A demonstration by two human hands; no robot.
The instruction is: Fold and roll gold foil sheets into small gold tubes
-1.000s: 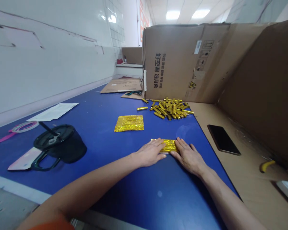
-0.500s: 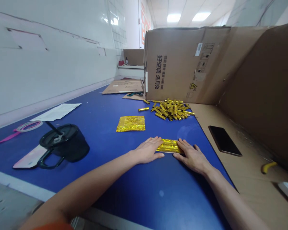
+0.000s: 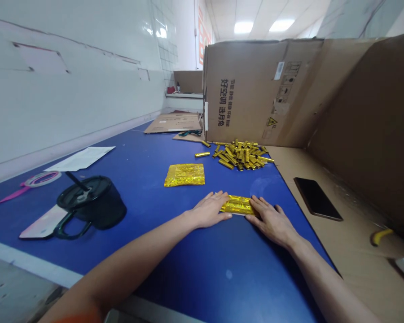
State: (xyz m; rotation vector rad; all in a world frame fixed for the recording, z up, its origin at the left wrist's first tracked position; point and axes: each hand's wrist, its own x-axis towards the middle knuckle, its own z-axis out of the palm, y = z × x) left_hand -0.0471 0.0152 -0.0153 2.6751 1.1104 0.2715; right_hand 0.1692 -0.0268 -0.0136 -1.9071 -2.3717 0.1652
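A strip of shiny gold foil (image 3: 238, 205) lies flat on the blue table, with a thin pale edge along its near side. My left hand (image 3: 211, 210) rests on its left end, palm down, fingers stretched out. On the right end lies my right hand (image 3: 270, 220), also flat with its fingers extended. Both hands cover the ends of the strip. Beyond my left hand is a wider gold foil sheet (image 3: 185, 174). A heap of small gold rolls (image 3: 240, 154) sits farther back, with a single roll (image 3: 202, 154) to its left.
A dark lidded mug (image 3: 96, 202) with a straw stands at the left, near tape rolls (image 3: 43, 179) and white paper (image 3: 82, 158). Cardboard (image 3: 249, 94) walls the back and right. A black phone (image 3: 317, 198) lies on the right-hand cardboard.
The whole view has shifted very slightly. Both hands remain flat on the ends of the foil strip, and nothing on the table has visibly moved.
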